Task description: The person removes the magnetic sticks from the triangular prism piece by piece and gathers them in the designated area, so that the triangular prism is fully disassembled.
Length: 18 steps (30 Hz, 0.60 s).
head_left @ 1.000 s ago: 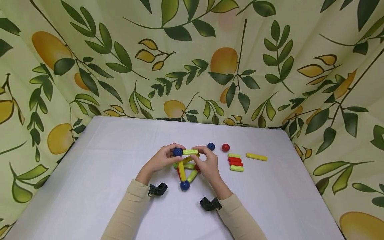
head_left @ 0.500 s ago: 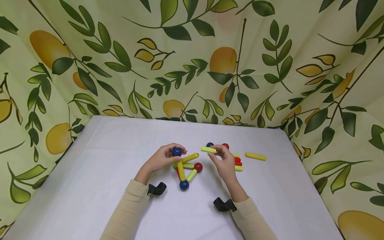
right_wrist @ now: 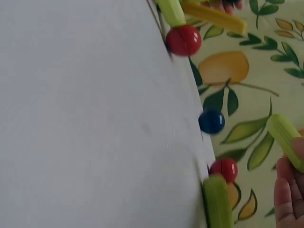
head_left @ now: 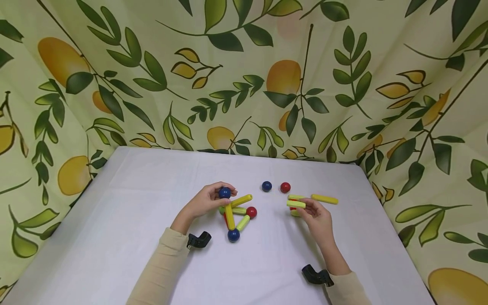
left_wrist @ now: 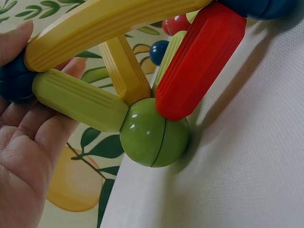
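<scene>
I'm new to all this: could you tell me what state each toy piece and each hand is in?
Stick frame: joined at its balls
Slanted yellow stick: one end joined, other end free
Left hand: holding the frame's top blue ball
Right hand: holding a short green stick in the air
Loose blue ball: unattached
Loose red ball: unattached
Short sticks: lying in a row, partly hidden
Long yellow stick: lying flat

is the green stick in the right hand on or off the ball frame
Off: the right hand holds the green stick apart from the ball frame, with a gap between.
</scene>
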Available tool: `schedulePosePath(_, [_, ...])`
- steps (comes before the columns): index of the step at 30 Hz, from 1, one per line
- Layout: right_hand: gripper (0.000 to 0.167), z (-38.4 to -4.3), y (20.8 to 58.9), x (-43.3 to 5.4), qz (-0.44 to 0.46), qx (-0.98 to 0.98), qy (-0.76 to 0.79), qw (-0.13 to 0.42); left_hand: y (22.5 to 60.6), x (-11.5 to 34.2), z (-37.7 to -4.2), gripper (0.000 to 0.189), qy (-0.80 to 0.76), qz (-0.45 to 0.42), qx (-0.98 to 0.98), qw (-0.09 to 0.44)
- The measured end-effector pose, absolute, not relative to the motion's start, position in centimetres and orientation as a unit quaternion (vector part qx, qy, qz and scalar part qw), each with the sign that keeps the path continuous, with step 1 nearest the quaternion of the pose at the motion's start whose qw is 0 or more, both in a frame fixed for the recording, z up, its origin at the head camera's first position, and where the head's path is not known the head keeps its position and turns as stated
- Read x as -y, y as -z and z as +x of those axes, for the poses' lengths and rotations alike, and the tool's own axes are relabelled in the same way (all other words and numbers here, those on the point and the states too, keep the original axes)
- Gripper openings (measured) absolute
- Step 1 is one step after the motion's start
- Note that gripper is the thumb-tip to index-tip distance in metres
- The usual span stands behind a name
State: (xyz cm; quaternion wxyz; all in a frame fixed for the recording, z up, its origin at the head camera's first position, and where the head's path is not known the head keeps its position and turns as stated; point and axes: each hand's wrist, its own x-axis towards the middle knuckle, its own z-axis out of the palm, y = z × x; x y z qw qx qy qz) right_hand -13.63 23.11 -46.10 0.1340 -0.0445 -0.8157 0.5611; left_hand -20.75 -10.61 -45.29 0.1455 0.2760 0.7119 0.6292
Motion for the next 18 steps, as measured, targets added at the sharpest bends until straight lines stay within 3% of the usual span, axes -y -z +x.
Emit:
schedulePosePath(7, [0.03,-12.2,47.9,-25.3,-0.104,0.824,-0.548,0.1,45.2,10.7,-20.7,0.033,-0.628,0.275,-0.713,0.146])
schedulePosePath(18, [0.027,-12.1,50.4,-25.8,-0.093,0.89,-0.438,0.084,45.2,10.6,-20.7,0.034,-0.623,0.28,-0.717,0.141])
